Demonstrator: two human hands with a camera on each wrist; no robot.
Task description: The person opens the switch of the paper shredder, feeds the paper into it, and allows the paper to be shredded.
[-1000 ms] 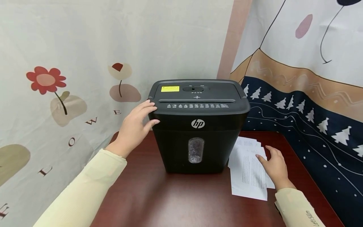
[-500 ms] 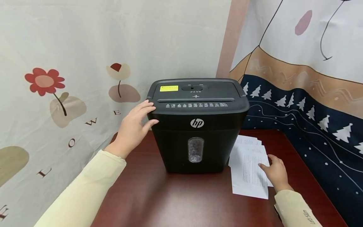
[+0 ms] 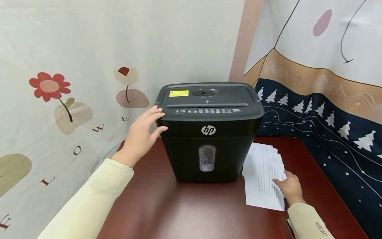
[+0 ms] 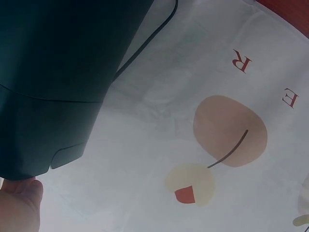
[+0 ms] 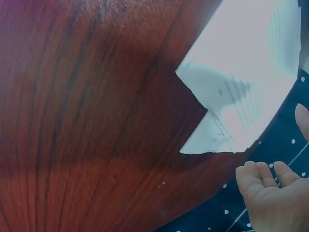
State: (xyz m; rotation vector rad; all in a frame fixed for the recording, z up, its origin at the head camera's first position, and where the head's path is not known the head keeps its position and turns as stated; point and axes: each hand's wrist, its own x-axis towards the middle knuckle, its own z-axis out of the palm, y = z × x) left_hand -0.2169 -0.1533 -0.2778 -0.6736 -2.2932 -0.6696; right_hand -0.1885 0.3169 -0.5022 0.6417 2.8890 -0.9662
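A black paper shredder [image 3: 209,149] with an hp logo stands upright in the middle of the head view. My left hand [image 3: 142,134] rests at its upper left corner, fingertips on the top edge and thumb against the front. In the left wrist view the same hand [image 4: 20,205] shows only in part, beside the shredder's dark body [image 4: 53,72]. Several overlapping printed sheets of paper [image 3: 262,179] lie to the right of the shredder. At their right edge is my right hand [image 3: 290,189], thumb over the top sheet. The right wrist view shows that hand [image 5: 277,200] with thumb and fingers apart.
Under everything is a reddish-brown wooden table [image 3: 191,212]. A pale printed curtain [image 3: 89,39] hangs behind and at the left, and a navy one with white trees [image 3: 322,132] at the right. A black cord [image 4: 147,43] runs behind the shredder.
My right hand has moved down and nearer along the right edge of the papers. The left hand stays at the shredder's corner.
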